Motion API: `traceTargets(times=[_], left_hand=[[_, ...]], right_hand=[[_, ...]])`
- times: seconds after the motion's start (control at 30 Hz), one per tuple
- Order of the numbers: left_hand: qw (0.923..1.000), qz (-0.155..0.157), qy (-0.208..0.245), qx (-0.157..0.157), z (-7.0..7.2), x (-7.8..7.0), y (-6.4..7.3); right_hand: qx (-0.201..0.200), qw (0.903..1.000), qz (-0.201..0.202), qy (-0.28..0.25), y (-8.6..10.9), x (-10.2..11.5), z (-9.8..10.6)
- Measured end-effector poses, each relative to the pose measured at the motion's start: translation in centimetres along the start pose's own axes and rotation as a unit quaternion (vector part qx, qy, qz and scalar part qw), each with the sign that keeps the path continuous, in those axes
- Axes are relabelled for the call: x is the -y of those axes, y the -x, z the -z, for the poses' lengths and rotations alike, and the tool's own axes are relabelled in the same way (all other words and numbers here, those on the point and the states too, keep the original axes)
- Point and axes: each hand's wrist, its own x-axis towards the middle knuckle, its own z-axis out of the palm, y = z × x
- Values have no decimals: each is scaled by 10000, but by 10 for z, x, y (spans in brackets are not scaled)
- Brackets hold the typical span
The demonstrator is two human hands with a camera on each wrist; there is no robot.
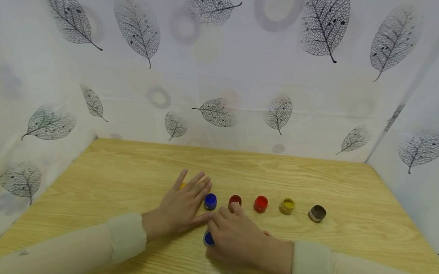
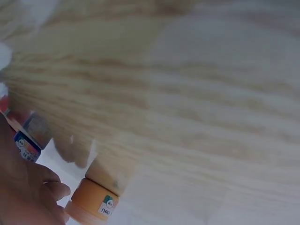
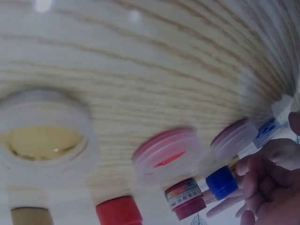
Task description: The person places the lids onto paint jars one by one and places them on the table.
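My left hand [image 1: 183, 203] spreads its fingers low over the table, beside an open blue paint jar [image 1: 210, 203]. Its fingers partly cover an orange paint jar [image 1: 183, 185]; in the left wrist view the orange jar [image 2: 96, 197] stands close against the fingertips. My right hand [image 1: 237, 234] hovers next to it with bent fingers, close in front of a dark red paint jar [image 1: 235, 200]. A blue lid [image 1: 209, 238] lies at its left side, partly hidden by the hand. In the right wrist view, the blue lid [image 3: 267, 132] appears between thumb and fingers, with no grip visible.
To the right stand open red [image 1: 260, 204], yellow [image 1: 287, 206] and dark brown [image 1: 317, 213] paint jars. A yellow-stained lid [image 3: 44, 140], a red lid [image 3: 168, 149] and a dark red lid [image 3: 233, 139] lie in a row. Leaf-patterned cloth [image 1: 225, 80] surrounds the wooden table [image 1: 167, 155].
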Motion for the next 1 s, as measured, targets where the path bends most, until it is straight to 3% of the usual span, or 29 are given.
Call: traceTargets(times=[0.43, 0.8, 1.0], left_hand=[[9996, -116, -241, -132, -6, 2, -10], [9993, -154, -324, 135, -6, 3, -17], [9996, -146, -136, 210, -6, 4, -19]], right_hand=[[378, 9992, -76, -118, -7, 5, -3], [389, 9992, 6, -96, -11, 6, -2], [364, 9992, 87, -130, -11, 5, -2]])
